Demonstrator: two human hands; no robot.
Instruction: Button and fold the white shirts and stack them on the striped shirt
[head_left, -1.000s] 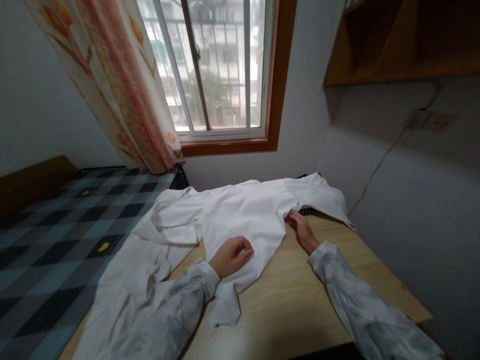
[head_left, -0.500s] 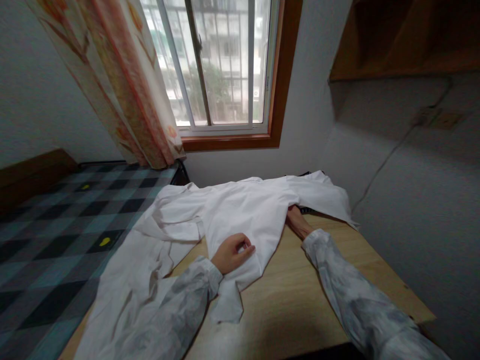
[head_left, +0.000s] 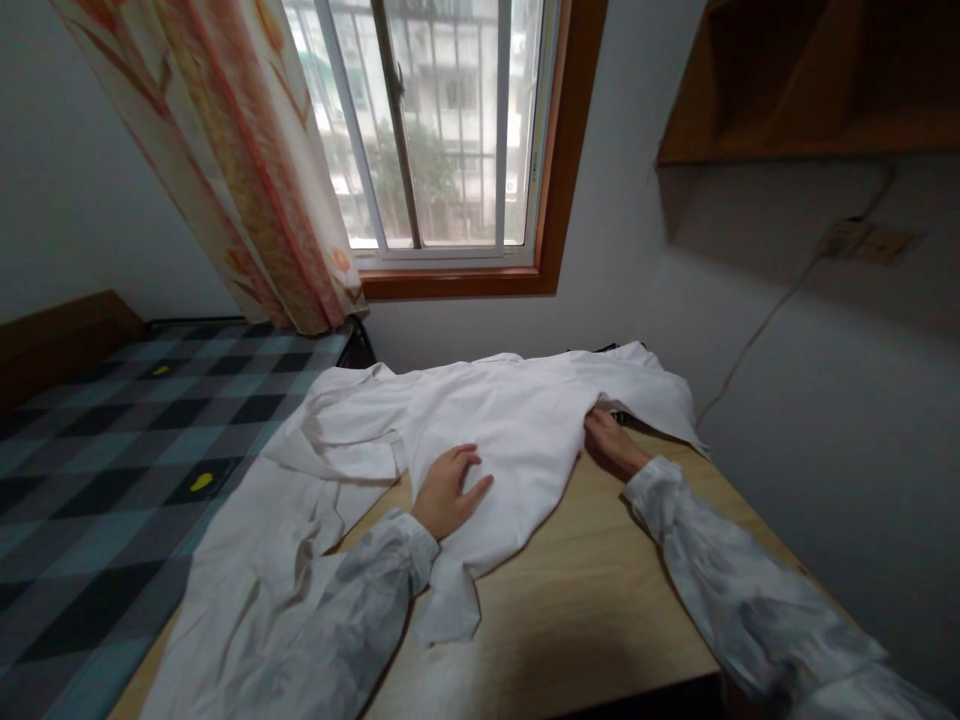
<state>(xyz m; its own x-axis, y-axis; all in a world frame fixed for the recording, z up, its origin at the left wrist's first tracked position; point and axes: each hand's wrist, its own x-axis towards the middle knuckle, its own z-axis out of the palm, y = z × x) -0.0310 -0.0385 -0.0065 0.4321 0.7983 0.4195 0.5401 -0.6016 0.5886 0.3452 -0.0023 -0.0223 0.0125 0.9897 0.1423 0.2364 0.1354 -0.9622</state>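
Note:
A white shirt [head_left: 495, 420] lies spread and wrinkled over the wooden table [head_left: 585, 590], its left part trailing toward me along the table's left side. My left hand [head_left: 448, 492] rests on the shirt's front part, palm down, fingers apart and holding nothing. Farther right, my right hand [head_left: 613, 445] has its fingers closed at the shirt's side edge; the fingertips are partly hidden by the cloth. Beside that hand, a small bit of a dark object [head_left: 618, 416] shows beneath the shirt, mostly covered.
Left of the table is a bed with a checked sheet [head_left: 97, 510]. A patterned curtain [head_left: 255, 190] hangs by the window [head_left: 450, 150] behind. On the right wall are a wooden shelf [head_left: 795, 130] and a socket with a cable [head_left: 844, 238].
My left hand has spread its fingers and shifted slightly left and away from me. My right hand has moved a little to the right, and the shirt's edge beside it now curves outward.

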